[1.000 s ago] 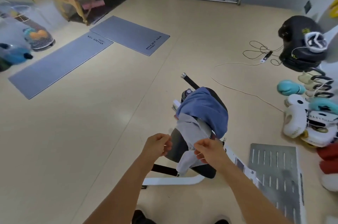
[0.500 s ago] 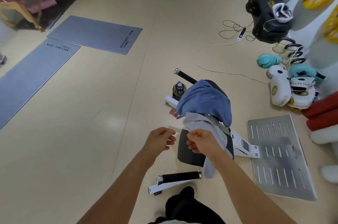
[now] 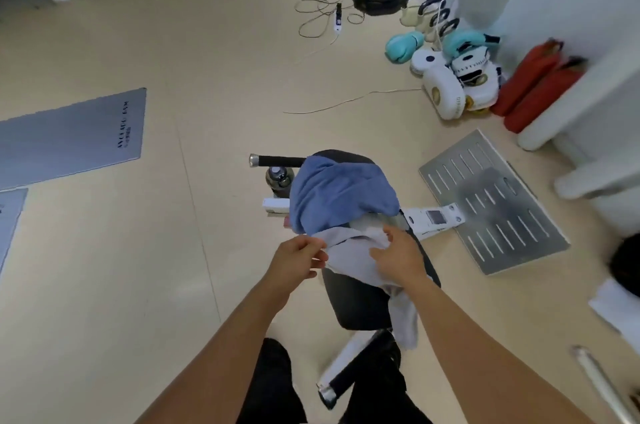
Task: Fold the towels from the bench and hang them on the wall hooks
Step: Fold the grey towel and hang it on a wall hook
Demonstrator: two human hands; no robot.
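A black padded bench [image 3: 360, 302] with a white frame stands on the floor in front of me. A blue towel [image 3: 339, 197] lies bunched over its far end. A grey towel [image 3: 349, 250] lies below the blue one and trails off the bench's right side. My left hand [image 3: 299, 261] pinches the grey towel's left edge. My right hand [image 3: 398, 255] grips the same towel a little to the right, over the bench pad. No wall hooks are in view.
A water bottle [image 3: 277, 178] and a black handle bar [image 3: 277, 160] sit left of the bench's far end. A slotted metal plate [image 3: 491, 198] lies to the right. Boxing gloves and pads [image 3: 446, 77], cables [image 3: 332, 18] and grey mats [image 3: 69, 136] lie on the floor.
My view has swung right and closer to the bench. Both hands have moved onto the grey towel, and my left hand, which held nothing before, now pinches its edge.
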